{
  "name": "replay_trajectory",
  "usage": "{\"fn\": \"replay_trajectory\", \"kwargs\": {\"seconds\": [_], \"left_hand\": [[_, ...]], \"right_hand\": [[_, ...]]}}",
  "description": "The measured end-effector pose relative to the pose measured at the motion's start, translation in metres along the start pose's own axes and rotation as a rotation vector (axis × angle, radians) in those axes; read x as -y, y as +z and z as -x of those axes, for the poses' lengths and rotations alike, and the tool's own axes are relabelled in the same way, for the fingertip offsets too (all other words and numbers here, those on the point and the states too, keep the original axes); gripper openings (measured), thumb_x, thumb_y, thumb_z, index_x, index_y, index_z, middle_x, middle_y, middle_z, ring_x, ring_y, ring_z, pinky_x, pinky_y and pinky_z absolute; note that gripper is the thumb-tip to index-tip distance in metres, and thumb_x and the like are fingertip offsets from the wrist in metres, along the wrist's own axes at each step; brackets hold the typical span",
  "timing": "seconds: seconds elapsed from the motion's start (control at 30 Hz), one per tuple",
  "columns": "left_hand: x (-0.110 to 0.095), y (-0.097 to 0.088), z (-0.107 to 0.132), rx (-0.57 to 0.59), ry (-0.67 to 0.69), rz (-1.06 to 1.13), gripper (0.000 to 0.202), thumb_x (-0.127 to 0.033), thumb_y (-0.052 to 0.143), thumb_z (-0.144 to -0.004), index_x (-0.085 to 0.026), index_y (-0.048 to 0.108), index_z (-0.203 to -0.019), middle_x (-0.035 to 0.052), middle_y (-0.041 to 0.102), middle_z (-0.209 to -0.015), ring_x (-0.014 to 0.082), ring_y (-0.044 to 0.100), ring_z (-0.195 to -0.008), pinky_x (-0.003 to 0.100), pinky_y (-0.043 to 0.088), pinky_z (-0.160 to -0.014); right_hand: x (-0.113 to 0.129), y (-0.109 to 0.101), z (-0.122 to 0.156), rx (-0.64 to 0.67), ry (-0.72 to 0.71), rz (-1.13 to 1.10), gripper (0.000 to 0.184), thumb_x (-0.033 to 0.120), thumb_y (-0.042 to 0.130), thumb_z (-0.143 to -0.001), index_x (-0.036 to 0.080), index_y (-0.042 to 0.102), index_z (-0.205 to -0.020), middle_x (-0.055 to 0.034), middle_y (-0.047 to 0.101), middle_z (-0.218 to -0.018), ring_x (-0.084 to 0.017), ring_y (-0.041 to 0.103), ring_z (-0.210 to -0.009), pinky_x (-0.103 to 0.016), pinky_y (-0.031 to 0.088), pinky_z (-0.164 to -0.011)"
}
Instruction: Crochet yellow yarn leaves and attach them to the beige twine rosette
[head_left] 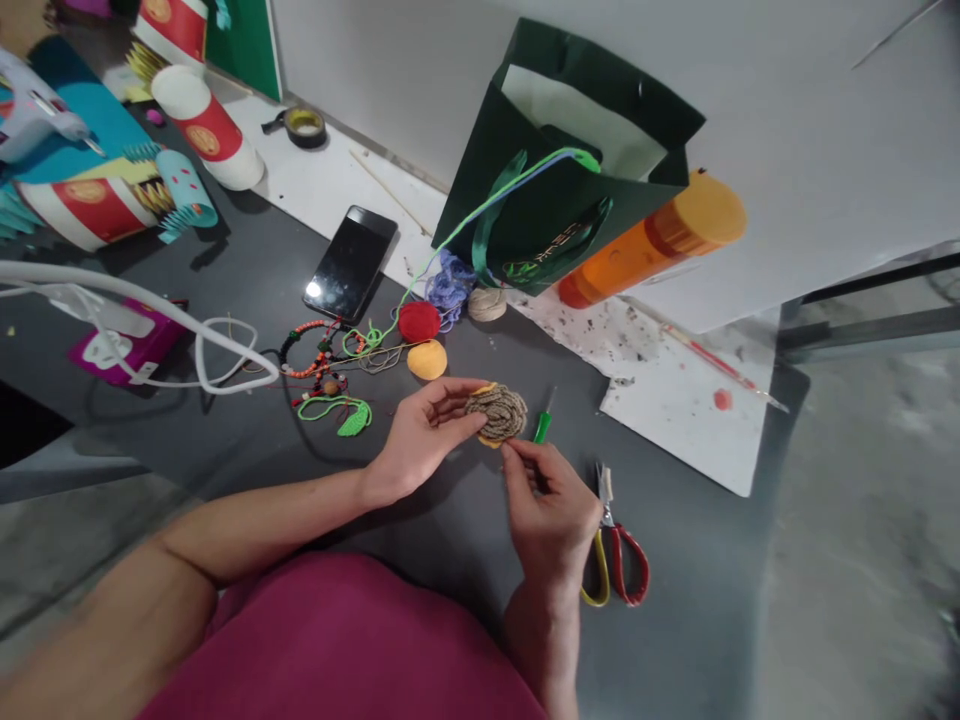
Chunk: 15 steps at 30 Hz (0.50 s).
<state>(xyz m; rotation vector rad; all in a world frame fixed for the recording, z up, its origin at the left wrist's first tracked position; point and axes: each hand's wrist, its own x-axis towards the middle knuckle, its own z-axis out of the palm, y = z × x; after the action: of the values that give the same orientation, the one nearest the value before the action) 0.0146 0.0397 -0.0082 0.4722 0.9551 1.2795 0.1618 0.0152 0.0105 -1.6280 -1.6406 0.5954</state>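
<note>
Head view shows the left hand (pixel 424 432) curled around a coiled twine rosette (pixel 497 413) while the right hand (pixel 547 515) pinches its edge.

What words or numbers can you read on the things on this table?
Green bag: pale letters on its side, too blurred to read.
Paper cup: a round gold badge on its red band, too small to read.
Pink packet: a white mark, with no words I can read.
I can't read any numbers.
</note>
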Motion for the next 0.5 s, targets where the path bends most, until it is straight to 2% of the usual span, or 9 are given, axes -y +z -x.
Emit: {"fn": "replay_trajectory", "kwargs": {"seconds": [0.23,0.37,0.5], "left_hand": [[-0.0039,-0.0003,-0.0016,-0.017,0.012,0.014,0.032,-0.015,0.086,-0.071,-0.016,0.075,-0.101,0.0048,0.078,-0.102,0.0154,0.072,-0.095,0.03,0.058,-0.09],[-0.0037,-0.0005,-0.0021,0.012,0.01,-0.019,0.031,-0.015,0.084,-0.072,-0.016,0.074,-0.101,0.0054,0.078,-0.101,0.0164,0.072,-0.095,0.03,0.058,-0.088],[-0.0019,-0.0027,-0.0026,0.022,0.014,-0.034,0.032,-0.017,0.083,-0.074,-0.016,0.074,-0.104,0.0065,0.078,-0.105,0.0179,0.072,-0.099,0.033,0.058,-0.092]], "right_hand": [[0.0,0.0008,-0.0018,0.005,0.171,-0.109,0.018,0.034,0.069,-0.085,0.018,0.077,-0.087,-0.0039,0.077,-0.071,-0.015,0.069,-0.058,-0.024,0.055,-0.056],[0.0029,-0.0002,-0.0025,-0.008,0.177,-0.101,0.018,0.033,0.068,-0.084,0.019,0.075,-0.077,-0.0024,0.074,-0.064,-0.013,0.066,-0.053,-0.023,0.053,-0.053],[0.0061,0.0012,-0.0012,-0.031,0.198,-0.093,0.019,0.035,0.068,-0.083,0.018,0.075,-0.078,-0.0024,0.074,-0.064,-0.014,0.065,-0.053,-0.023,0.053,-0.052]]}}
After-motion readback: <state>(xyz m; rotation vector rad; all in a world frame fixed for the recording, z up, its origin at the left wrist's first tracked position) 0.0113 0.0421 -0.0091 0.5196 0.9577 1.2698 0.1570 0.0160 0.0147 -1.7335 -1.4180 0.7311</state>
